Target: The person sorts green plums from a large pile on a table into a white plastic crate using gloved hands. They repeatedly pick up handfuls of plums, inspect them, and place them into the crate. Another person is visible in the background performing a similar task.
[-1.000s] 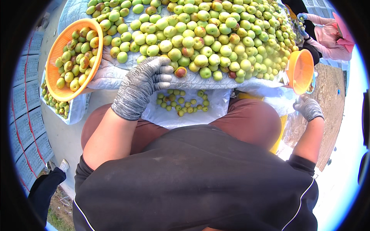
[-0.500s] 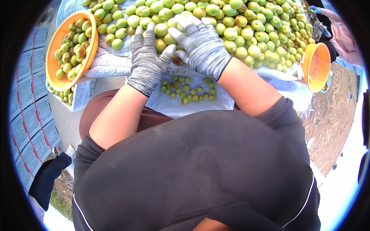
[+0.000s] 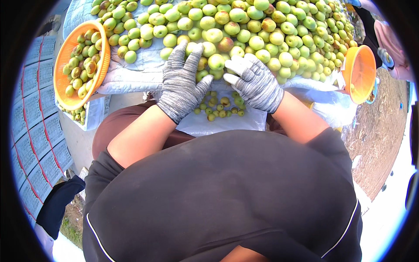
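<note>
My left hand (image 3: 183,83), in a grey knit glove with pale fingertips, rests at the near edge of a heap of green jujube-like fruits (image 3: 257,43), some blotched brown. Its fingers are spread, the tips touching fruits. My right hand (image 3: 258,84), gloved alike, faces it from the other side, fingers apart and a little bent. Several fruits (image 3: 215,62) lie between the two hands, gripped by neither as far as I can see. The heap sits on a pale blue quilted cloth (image 3: 126,78).
At the left an orange basket (image 3: 106,54) holds browner fruits; a container (image 3: 94,114) with more stands below. Small fruits lie on a plastic sheet (image 3: 196,124) under the table edge. Another orange basket (image 3: 370,74) stands at the right, near another person's gloved hand (image 3: 385,56).
Both hands have drawn back toward me and a little rightward, moving farther apart. Fruits now show between them at the heap's near edge.
</note>
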Available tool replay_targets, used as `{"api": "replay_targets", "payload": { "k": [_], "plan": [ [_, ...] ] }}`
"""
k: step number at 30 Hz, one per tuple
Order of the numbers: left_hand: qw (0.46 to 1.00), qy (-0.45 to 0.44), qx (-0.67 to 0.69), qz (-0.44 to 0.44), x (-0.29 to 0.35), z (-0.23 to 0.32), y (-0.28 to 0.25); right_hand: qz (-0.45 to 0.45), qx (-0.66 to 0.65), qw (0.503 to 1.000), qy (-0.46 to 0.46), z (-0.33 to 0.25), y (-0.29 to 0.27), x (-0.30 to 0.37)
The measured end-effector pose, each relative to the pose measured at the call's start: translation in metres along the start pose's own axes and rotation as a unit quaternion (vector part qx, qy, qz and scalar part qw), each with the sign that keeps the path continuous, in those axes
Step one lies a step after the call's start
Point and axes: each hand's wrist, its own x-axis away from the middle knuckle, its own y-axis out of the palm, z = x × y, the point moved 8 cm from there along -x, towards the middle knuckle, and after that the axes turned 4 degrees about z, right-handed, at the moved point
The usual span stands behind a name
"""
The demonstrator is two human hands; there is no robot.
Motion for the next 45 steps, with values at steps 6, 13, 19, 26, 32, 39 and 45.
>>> {"api": "replay_targets", "payload": {
  "k": [6, 13, 19, 26, 32, 39, 45],
  "plan": [
    [0.995, 0.069, 0.03, -0.067, 0.008, 0.018, 0.008, 0.126, -0.022, 0.989, 0.073, 0.029, -0.043, -0.066],
    [0.985, 0.104, -0.007, -0.135, 0.007, 0.027, 0.022, -0.273, 0.165, 0.938, 0.136, 0.061, 0.07, -0.187],
    [0.983, 0.119, 0.1, -0.098, 0.013, 0.025, -0.017, -0.032, -0.074, 0.977, 0.199, 0.072, -0.057, -0.114],
    [0.983, -0.008, 0.174, -0.063, 0.009, -0.004, -0.052, -0.374, 0.162, 0.721, 0.561, 0.103, -0.215, 0.079],
    [0.984, 0.011, 0.118, -0.131, 0.009, 0.001, -0.027, -0.094, 0.027, 0.985, 0.144, 0.022, -0.074, -0.12],
    [0.988, 0.057, 0.102, -0.105, 0.008, 0.002, -0.019, -0.271, 0.203, 0.917, 0.212, 0.044, 0.083, -0.201],
    [0.981, 0.06, 0.131, -0.129, 0.005, 0.005, -0.021, -0.156, 0.134, 0.952, 0.225, 0.054, -0.004, -0.153]
  ]
}}
